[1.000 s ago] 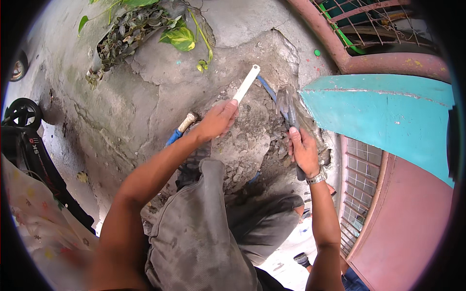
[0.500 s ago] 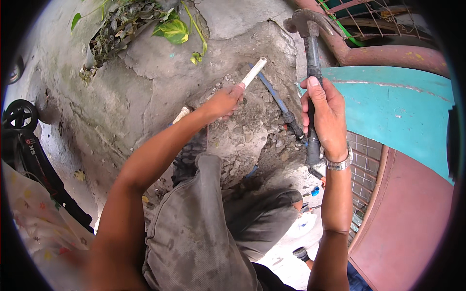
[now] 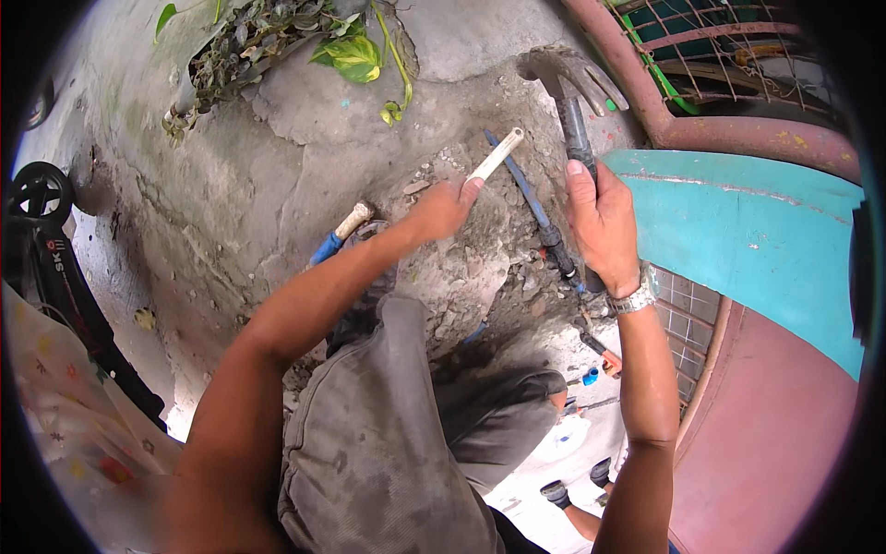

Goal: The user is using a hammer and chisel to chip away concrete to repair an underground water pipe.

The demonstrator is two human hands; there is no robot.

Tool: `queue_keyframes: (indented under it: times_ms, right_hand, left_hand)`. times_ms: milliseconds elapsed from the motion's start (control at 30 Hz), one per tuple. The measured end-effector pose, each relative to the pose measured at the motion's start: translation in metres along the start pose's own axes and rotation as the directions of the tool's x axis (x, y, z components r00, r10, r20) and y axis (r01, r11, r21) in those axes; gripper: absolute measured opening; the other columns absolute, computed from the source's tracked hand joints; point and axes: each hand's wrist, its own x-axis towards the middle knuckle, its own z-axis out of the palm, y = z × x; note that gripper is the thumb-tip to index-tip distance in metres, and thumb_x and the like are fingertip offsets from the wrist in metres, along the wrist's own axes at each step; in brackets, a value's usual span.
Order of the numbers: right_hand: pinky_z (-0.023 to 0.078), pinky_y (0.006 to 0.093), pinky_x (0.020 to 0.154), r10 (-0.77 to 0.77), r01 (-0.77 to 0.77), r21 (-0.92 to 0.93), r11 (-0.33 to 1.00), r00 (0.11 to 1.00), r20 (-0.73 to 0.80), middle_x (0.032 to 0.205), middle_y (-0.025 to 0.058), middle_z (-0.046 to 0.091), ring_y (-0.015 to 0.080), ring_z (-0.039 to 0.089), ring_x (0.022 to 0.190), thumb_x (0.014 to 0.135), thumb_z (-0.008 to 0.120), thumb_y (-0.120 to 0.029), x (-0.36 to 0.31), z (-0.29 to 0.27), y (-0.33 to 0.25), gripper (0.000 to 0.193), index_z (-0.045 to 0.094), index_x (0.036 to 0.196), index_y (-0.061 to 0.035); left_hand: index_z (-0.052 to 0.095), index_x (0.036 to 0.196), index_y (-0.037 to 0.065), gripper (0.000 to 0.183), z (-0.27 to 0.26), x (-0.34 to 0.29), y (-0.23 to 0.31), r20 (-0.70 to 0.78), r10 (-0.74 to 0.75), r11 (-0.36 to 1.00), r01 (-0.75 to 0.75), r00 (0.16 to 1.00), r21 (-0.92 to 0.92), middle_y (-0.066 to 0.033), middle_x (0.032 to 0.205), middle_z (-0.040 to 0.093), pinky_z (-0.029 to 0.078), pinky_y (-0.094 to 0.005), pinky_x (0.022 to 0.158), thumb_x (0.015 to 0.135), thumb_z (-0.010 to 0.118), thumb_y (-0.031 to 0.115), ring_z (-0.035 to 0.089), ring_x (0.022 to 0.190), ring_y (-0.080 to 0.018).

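Observation:
My left hand [image 3: 445,209] is closed round a pale, narrow bar [image 3: 496,155] with a small hole at its upper end. Its other end is hidden by the hand and forearm. A claw hammer [image 3: 574,120] is gripped in my right hand [image 3: 602,217], head up and thumb along the handle. The hammer head is above and to the right of the bar's tip, apart from it. Between my hands, a blue pipe [image 3: 522,180] with a black fitting [image 3: 554,246] runs through broken rubble [image 3: 443,258]. Beside my left forearm lies a pale-ended piece with a blue sleeve [image 3: 340,234].
A turquoise panel [image 3: 738,198] and a pink metal frame with mesh [image 3: 701,129] stand close on the right. Leafy plants [image 3: 355,57] hang over the concrete at the back. A black wheeled frame [image 3: 69,286] stands left. Another person's sandalled foot [image 3: 556,494] shows below.
The hammer has come left and tilted, its head now nearer the bar's tip. The bar is still in my left hand. The view has shifted slightly.

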Motion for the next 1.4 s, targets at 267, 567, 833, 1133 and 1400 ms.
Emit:
queue_keyframes:
  times_ms: [267, 567, 833, 1133, 1400]
  right_hand:
    - [0.049, 0.0489, 0.065, -0.076, 0.082, -0.229, 0.970, 0.996, 0.034, 0.067, 0.0271, 0.061, 0.0488, 0.062, 0.070, 0.101, 0.054, -0.047, 0.008, -0.005, 0.001, 0.055, 0.061, 0.084, 0.0046]
    - [0.050, 0.0541, 0.069, -0.025, 0.052, -0.334, 0.941, 0.996, 0.085, 0.068, 0.0293, 0.063, 0.0520, 0.063, 0.072, 0.099, 0.054, -0.051, 0.005, 0.008, 0.012, 0.057, 0.064, 0.087, 0.0029]
    - [0.051, 0.0529, 0.063, 0.017, 0.017, -0.544, 0.839, 0.998, 0.057, 0.074, 0.0280, 0.066, 0.0482, 0.066, 0.071, 0.098, 0.062, -0.043, -0.007, 0.041, 0.034, 0.044, 0.062, 0.092, 0.0010]
    - [0.049, 0.0578, 0.065, 0.024, -0.051, -0.471, 0.880, 0.998, -0.063, 0.072, 0.0307, 0.063, 0.0526, 0.062, 0.073, 0.100, 0.056, -0.049, -0.003, 0.043, 0.055, 0.054, 0.063, 0.086, 0.0022]
    - [0.050, 0.0562, 0.068, -0.044, 0.054, -0.320, 0.946, 0.998, 0.040, 0.070, 0.0317, 0.062, 0.0530, 0.064, 0.076, 0.100, 0.052, -0.054, 0.024, 0.006, 0.045, 0.060, 0.065, 0.091, 0.0044]
  left_hand:
    - [0.059, 0.100, -0.002, 0.052, 0.039, -0.008, -0.003, -0.092, -0.003, 0.986, -0.013, 0.996, -0.167, -0.0221, 0.075, 0.060, 0.046, -0.0485, 0.067, 0.108, 0.039, 0.046, 0.058, 0.070, -0.0377]
    - [0.059, 0.099, -0.003, 0.052, 0.070, -0.005, 0.000, -0.163, -0.058, 0.940, -0.001, 0.985, -0.342, -0.0268, 0.079, 0.063, 0.047, -0.0507, 0.069, 0.108, 0.038, 0.044, 0.061, 0.075, -0.0452]
    - [0.059, 0.092, -0.002, 0.049, 0.089, -0.001, -0.005, -0.248, -0.063, 0.952, -0.016, 0.967, -0.305, -0.0162, 0.075, 0.061, 0.047, -0.0427, 0.065, 0.109, 0.039, 0.040, 0.058, 0.067, -0.0295]
    - [0.060, 0.099, -0.002, 0.052, 0.088, -0.003, 0.005, -0.236, -0.075, 0.956, 0.003, 0.969, -0.292, -0.0281, 0.079, 0.062, 0.047, -0.0520, 0.068, 0.109, 0.036, 0.043, 0.060, 0.077, -0.0489]
    - [0.059, 0.097, -0.001, 0.049, 0.081, -0.005, 0.000, -0.200, -0.050, 0.928, -0.029, 0.979, -0.373, -0.0206, 0.073, 0.060, 0.046, -0.0478, 0.065, 0.109, 0.039, 0.042, 0.057, 0.066, -0.0371]
